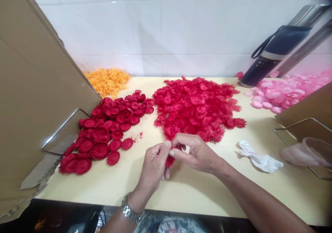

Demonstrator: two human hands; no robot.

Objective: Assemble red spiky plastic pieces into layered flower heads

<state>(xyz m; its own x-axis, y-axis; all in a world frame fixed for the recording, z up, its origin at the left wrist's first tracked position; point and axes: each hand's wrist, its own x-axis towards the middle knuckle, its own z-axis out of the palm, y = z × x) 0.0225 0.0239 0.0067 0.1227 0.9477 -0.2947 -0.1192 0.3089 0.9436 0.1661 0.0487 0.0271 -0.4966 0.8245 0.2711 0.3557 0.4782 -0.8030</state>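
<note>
One red fringed piece (169, 162), pinched narrowly between the fingertips of left hand (154, 163) and right hand (199, 154). Beyond the fingers: heap of spiky red blossoms (194, 106). Leftward: darker, rounded, serrated red discs (100, 150). Rightward: crumpled white tissue (260, 158).

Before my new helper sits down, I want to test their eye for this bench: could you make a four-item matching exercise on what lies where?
1. Watch
2. Orange pile
3. Dark blue bottle
4. Small red piece

A. Beside the pink pile
B. Between the left hand and the right hand
C. On the left wrist
D. Beside the tall cardboard on the left

Pairs: 1-C, 2-D, 3-A, 4-B
</note>
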